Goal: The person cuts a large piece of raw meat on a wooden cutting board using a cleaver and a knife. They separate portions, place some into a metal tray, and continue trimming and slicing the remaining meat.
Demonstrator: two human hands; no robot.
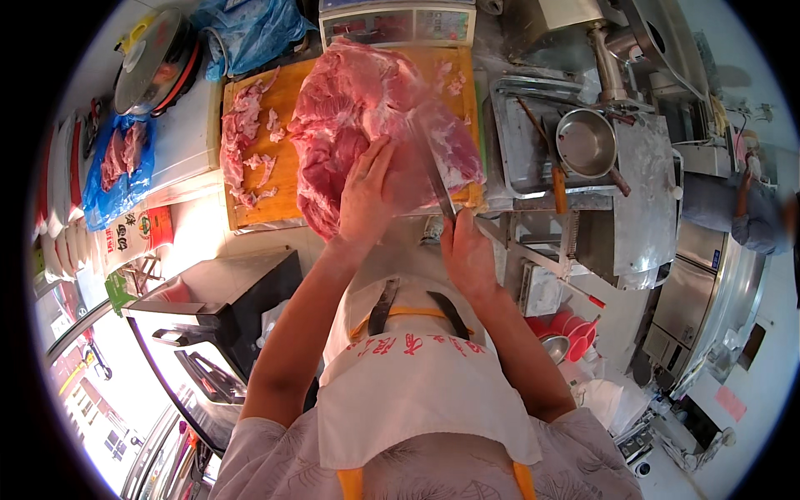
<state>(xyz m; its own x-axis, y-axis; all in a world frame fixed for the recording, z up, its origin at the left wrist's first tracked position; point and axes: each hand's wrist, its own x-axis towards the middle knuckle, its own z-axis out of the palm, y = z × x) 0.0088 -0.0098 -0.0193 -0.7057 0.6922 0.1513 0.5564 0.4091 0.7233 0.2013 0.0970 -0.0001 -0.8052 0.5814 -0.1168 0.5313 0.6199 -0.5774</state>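
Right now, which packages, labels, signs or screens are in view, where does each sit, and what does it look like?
Scale display: top centre behind the cutting board, a wide pale panel with dark windows.
Blue plastic bag: left counter, crumpled, holding meat pieces.
Second blue bag: top, left of the scale, bunched up.
Printed sack: left, below the blue bag, white with red and green print.
White sacks: far left, in a row.

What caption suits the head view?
Left hand steadies a meat slab on a board while right hand cuts with a knife.
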